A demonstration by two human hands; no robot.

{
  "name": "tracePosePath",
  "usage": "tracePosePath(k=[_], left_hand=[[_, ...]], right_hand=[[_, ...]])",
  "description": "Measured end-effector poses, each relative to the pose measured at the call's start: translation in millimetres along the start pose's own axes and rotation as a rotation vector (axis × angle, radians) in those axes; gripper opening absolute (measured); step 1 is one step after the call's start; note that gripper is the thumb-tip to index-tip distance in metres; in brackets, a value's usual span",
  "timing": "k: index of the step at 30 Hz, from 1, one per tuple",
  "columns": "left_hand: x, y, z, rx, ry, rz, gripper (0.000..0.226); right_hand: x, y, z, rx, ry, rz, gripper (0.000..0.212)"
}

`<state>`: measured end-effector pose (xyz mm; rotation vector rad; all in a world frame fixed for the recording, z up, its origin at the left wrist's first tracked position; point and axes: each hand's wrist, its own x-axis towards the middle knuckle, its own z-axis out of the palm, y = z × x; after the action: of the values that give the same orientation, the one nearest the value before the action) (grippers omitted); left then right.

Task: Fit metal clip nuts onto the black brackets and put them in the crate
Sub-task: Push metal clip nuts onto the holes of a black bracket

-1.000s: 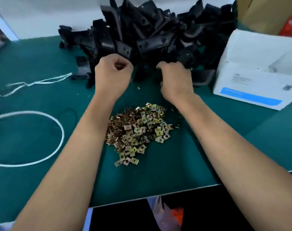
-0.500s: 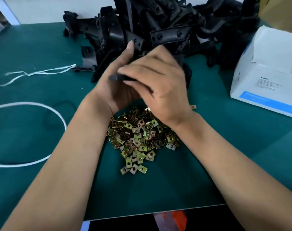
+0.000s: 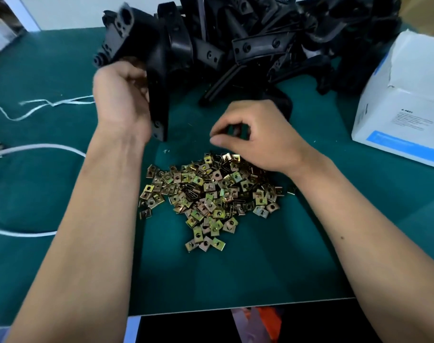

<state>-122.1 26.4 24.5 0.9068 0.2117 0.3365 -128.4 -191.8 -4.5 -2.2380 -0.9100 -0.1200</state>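
Note:
My left hand (image 3: 122,100) grips a long black bracket (image 3: 156,78), held upright just left of centre with its lower end near the mat. To its right my right hand (image 3: 255,134) hovers over the far edge of the clip nut heap (image 3: 208,194), fingers curled toward the thumb around something small and dark that I cannot make out. The clip nuts are small brass-coloured squares with a centre hole, spread on the green mat (image 3: 235,273). A big pile of black brackets (image 3: 260,38) fills the back of the table. No crate is in view.
A white cardboard box (image 3: 406,100) with a blue stripe stands at the right. White cord (image 3: 35,147) and a frayed string (image 3: 50,105) lie on the left of the mat. The table's front edge (image 3: 235,308) runs below the nut heap.
My hands have parted. The left one has lifted the bracket up and to the left. The right one has dropped down toward the clip nut heap.

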Motion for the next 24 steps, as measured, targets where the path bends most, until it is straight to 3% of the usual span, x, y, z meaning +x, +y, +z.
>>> tracePosePath(k=[2,4,10,14,17,21,24], left_hand=[[-2.2,3.4,3.2,-0.014,0.023,0.054,0.022],[0.2,5.3,1.3,0.058,0.052,0.109,0.034],[1.9,-17.1,-5.2,0.802,0.074,0.407,0.028],[1.4,-29.8,-10.0,1.035,-0.096,0.350,0.029],[0.0,-33.7,-10.6,1.059,-0.219,0.260,0.022],[-2.2,-39.2,-11.6,1.116,-0.372,0.199,0.032],[-3.0,-38.3,-12.2,1.173,-0.448,0.259,0.047]], right_hand=[[1.4,-3.6,4.6,-0.043,-0.141,0.002,0.020],[3.0,-5.2,6.8,-0.048,-0.219,0.019,0.019],[1.9,-3.5,5.7,0.083,-0.214,0.038,0.005],[1.9,3.4,7.7,0.269,-0.031,0.177,0.005],[3.6,13.8,8.3,0.409,0.103,0.349,0.008],[7.4,35.1,-4.6,0.584,0.399,0.578,0.012],[7.5,52.8,-12.8,0.345,0.576,0.637,0.013]])
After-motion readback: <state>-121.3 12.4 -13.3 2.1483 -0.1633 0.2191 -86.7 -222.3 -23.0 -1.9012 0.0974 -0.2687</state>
